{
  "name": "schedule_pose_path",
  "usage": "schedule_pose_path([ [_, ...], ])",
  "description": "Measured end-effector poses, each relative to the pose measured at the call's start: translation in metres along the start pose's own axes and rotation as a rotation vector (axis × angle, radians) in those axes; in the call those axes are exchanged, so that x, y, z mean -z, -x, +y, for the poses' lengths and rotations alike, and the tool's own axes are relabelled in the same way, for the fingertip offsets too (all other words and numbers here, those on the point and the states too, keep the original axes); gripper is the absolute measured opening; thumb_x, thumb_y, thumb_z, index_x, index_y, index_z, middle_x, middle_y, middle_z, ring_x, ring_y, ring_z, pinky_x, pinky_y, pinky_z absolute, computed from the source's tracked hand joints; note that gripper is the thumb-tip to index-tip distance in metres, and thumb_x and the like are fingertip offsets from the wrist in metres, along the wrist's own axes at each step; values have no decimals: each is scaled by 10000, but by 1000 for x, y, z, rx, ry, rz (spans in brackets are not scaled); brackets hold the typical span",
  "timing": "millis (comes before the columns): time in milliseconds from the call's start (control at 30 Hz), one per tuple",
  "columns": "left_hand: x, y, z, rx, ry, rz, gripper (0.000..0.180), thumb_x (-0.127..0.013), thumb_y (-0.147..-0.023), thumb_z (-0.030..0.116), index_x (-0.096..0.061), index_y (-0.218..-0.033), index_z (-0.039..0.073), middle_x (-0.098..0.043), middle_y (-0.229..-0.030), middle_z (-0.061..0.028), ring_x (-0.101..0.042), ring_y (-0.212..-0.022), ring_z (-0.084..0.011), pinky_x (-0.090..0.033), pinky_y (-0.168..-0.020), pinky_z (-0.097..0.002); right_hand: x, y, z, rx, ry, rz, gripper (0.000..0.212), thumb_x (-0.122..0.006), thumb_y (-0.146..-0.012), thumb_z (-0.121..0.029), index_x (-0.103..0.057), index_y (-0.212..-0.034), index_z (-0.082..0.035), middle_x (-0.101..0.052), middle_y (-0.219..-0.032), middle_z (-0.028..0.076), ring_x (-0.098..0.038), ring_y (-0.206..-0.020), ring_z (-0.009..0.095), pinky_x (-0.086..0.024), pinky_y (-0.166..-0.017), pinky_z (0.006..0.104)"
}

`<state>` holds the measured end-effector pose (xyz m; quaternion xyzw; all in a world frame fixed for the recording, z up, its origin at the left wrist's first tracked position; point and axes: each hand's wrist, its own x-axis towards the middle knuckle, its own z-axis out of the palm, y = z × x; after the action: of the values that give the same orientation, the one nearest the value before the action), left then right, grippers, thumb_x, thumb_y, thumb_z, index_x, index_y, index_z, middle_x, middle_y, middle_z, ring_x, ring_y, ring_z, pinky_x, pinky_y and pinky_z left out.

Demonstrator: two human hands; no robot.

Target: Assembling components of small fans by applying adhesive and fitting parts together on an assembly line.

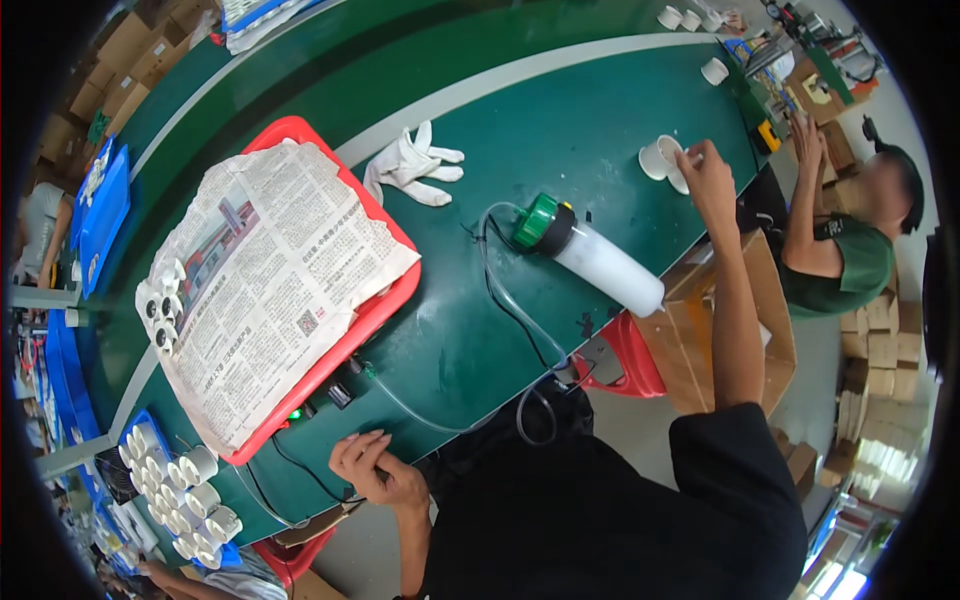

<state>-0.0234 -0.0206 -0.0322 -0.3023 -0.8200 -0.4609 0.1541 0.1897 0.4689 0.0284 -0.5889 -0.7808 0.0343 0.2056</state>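
Observation:
At the right end of the green table my right hand [708, 180] has its fingertips pinched on a small white plastic piece, partly hidden behind them. A white round cup [658, 158] lies right beside those fingers. My left hand [380, 472] rests at the table's near edge, fingers loosely bent and a little apart, holding nothing. Between the hands lies a glue syringe [608, 266], a white-filled barrel with a green and black cap and a clear hose. Left of it, a newspaper [290, 260] covers a red tray [400, 290], with several small white parts [163, 308] on its left edge.
A white glove [415, 165] lies behind the tray. Several white cups [180, 490] stand on a blue tray at left. Hose and cables [500, 290] loop over the near edge. A cardboard box [690, 350] and red stool [630, 365] stand below; a co-worker [840, 230] sits at right.

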Motion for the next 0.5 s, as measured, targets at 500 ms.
schedule_pose_path([
  [500,9,-4,10,47,179,-21,209,-581,-772,-67,-620,-948,39,-664,-933,-83,-554,-959,-294,-451,-853,-385,100,163,-156,291,-561,-417,343,-493,-792,145,-538,-1065,-59,-655,-886,39,-558,-644,63,-411,-540,231],
])
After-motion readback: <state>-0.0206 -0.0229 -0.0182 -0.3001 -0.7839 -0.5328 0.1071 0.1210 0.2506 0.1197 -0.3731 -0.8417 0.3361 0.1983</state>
